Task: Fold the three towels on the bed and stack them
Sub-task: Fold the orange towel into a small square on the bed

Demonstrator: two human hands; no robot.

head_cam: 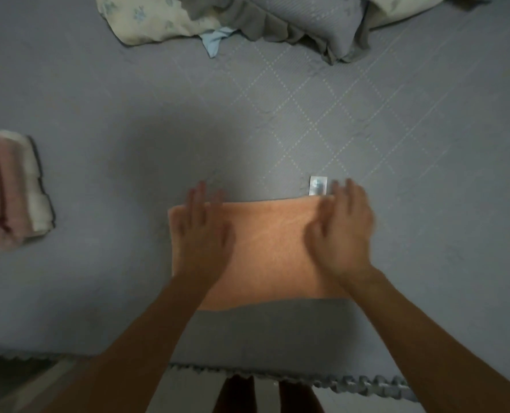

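Observation:
An orange towel [265,251] lies folded into a rectangle on the grey bed [128,99], near its front edge. A small white label [318,185] sticks out from its far right corner. My left hand [203,231] rests flat on the towel's left part, fingers spread. My right hand [343,231] lies flat on the right part, fingers pointing to the far edge and slightly blurred. At the left edge of the view sits a stack of folded towels [12,189], pink on top of a white one with a dark border.
Crumpled bedding lies along the far side: a pale floral sheet [152,17], a grey ruffled pillow [301,19] and a light blue cloth [216,40]. The bed's scalloped front edge [352,383] runs below my arms, with the floor beneath.

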